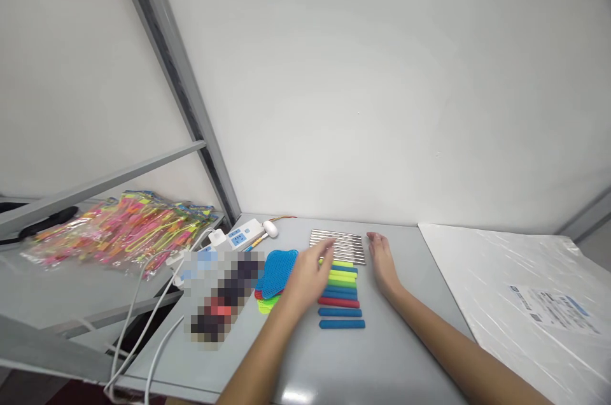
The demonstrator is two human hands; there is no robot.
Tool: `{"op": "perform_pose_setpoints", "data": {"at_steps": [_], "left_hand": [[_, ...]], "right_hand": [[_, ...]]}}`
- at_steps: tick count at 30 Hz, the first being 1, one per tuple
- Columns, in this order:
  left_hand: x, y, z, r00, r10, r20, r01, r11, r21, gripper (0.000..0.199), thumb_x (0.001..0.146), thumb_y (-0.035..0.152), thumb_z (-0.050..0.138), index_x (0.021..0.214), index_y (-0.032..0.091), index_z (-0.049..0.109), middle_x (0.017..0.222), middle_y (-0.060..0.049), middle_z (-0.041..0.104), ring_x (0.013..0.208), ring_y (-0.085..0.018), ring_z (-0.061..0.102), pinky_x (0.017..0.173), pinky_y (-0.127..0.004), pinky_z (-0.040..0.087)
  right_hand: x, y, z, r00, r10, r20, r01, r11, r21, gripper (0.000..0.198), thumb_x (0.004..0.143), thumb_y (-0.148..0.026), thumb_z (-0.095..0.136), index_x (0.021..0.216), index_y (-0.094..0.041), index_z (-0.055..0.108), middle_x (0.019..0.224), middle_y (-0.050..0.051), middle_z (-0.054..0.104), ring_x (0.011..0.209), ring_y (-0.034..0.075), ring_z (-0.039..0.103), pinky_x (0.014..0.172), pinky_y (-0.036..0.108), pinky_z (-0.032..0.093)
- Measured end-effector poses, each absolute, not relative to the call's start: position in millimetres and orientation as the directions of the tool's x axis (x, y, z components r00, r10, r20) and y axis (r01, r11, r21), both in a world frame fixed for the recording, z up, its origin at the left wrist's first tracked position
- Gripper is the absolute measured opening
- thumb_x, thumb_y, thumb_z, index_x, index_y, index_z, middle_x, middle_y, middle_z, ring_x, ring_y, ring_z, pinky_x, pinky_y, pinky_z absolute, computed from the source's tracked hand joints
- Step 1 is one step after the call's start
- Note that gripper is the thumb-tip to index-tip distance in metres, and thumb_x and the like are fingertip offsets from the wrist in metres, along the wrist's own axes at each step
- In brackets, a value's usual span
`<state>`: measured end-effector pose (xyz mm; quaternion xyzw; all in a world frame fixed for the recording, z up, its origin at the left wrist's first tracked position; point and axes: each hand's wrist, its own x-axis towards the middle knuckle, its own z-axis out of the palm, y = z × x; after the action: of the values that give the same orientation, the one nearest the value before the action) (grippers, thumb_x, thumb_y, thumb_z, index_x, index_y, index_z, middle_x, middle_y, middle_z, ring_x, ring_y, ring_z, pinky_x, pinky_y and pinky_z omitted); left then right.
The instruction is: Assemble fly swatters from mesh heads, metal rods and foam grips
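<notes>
My left hand hovers over or rests at the left end of a row of metal rods, slightly blurred, fingers stretched out and nothing visible in them. On the other side, my right hand is edge-down beside the rods' right ends, its fingers extended. Below the rods lies a column of plastic tubes in yellow, green, blue and red; the nearest is a blue tube. Part of this column is hidden behind my left hand. Left of that hand, a blue perforated fly-swatter head lies on red and yellow-green ones.
White power strips with plugs and cables lie at the back left, near a pixelated patch. Bagged pink and yellow items cover a left shelf beyond a metal frame. A white wrapped package lies right; a wall stands behind.
</notes>
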<state>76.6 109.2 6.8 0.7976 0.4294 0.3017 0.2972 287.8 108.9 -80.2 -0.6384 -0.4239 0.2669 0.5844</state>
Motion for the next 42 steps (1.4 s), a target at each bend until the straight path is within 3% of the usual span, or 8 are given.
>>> {"op": "perform_pose_setpoints", "data": {"at_steps": [3,8,14,20,23,28,34,42], "left_hand": [[65.3,62.8,-20.2,0.55,0.745,0.378,0.458,-0.647,0.609,0.037,0.095,0.034,0.046,0.13,0.026,0.054,0.139,-0.005,0.053,0.13,-0.02,0.047,0.111,-0.038,0.038],[50.7,30.7,-61.3,0.59,0.727,0.352,0.562,-0.683,0.467,0.064,0.085,0.03,0.066,0.142,0.029,0.037,0.146,-0.007,0.045,0.134,-0.025,0.042,0.109,-0.043,0.041],[48.8,29.8,-65.0,0.544,0.73,0.414,0.602,-0.683,0.413,0.049,0.085,0.02,0.063,0.131,0.028,0.048,0.127,-0.009,0.054,0.118,-0.025,0.053,0.098,-0.042,0.049],[42.5,26.3,-63.9,0.454,0.812,0.367,0.727,-0.576,0.375,0.017,0.09,0.03,0.058,0.105,0.023,0.058,0.101,-0.008,0.061,0.101,-0.026,0.058,0.086,-0.043,0.049],[40.7,24.4,-65.3,0.402,0.876,0.268,0.812,-0.476,0.338,0.017,0.09,0.038,0.056,0.091,0.021,0.059,0.091,-0.005,0.063,0.094,-0.025,0.059,0.081,-0.038,0.049],[41.5,22.2,-68.2,0.354,0.909,0.218,0.864,-0.407,0.296,0.034,0.091,0.043,0.054,0.114,0.019,0.06,0.098,-0.008,0.067,0.093,-0.024,0.064,0.076,-0.032,0.049],[43.2,22.1,-66.1,0.351,0.919,0.177,0.893,-0.386,0.233,0.04,0.091,0.046,0.052,0.125,0.024,0.057,0.093,-0.006,0.068,0.081,-0.023,0.067,0.065,-0.029,0.047],[41.9,22.6,-65.1,0.368,0.912,0.183,0.892,-0.401,0.209,0.032,0.096,0.041,0.045,0.121,0.026,0.058,0.094,-0.004,0.069,0.082,-0.023,0.067,0.063,-0.029,0.046]], "right_hand": [[284.3,81.8,-78.7,0.48,0.863,0.157,0.248,0.038,-0.968,0.045,0.091,-0.057,0.038,0.121,-0.025,0.048,0.129,0.011,0.056,0.124,0.028,0.049,0.1,0.042,0.043],[273.2,42.4,-81.3,0.377,0.909,0.18,0.319,0.055,-0.946,0.039,0.091,-0.049,0.045,0.121,-0.026,0.045,0.131,0.01,0.053,0.12,0.027,0.052,0.098,0.042,0.044],[262.2,7.3,-80.4,0.222,0.939,0.261,0.477,0.129,-0.87,0.028,0.085,-0.042,0.055,0.108,-0.028,0.057,0.111,0.008,0.058,0.112,0.03,0.052,0.1,0.05,0.037],[259.8,-19.5,-77.6,0.038,0.967,0.253,0.819,0.115,-0.563,0.045,0.084,-0.052,0.056,0.121,-0.027,0.054,0.111,0.01,0.058,0.107,0.031,0.052,0.095,0.051,0.037],[253.2,-24.9,-80.4,0.04,0.972,0.231,0.918,0.056,-0.393,0.052,0.086,-0.054,0.051,0.127,-0.022,0.054,0.121,0.013,0.057,0.111,0.032,0.049,0.097,0.05,0.035],[235.4,-30.8,-87.6,0.123,0.98,0.159,0.974,-0.088,-0.207,0.064,0.094,-0.052,0.029,0.144,-0.013,0.039,0.15,0.013,0.037,0.136,0.032,0.028,0.11,0.054,0.017],[223.1,-26.9,-90.8,0.164,0.986,0.015,0.972,-0.16,-0.172,0.073,0.095,-0.056,0.017,0.151,-0.01,0.022,0.159,0.007,0.014,0.145,0.029,0.007,0.113,0.054,0.007],[218.6,-19.6,-91.9,0.18,0.984,-0.009,0.965,-0.178,-0.193,0.074,0.095,-0.056,0.014,0.152,-0.007,0.016,0.159,0.008,0.008,0.146,0.028,0.003,0.113,0.057,0.005]]}}
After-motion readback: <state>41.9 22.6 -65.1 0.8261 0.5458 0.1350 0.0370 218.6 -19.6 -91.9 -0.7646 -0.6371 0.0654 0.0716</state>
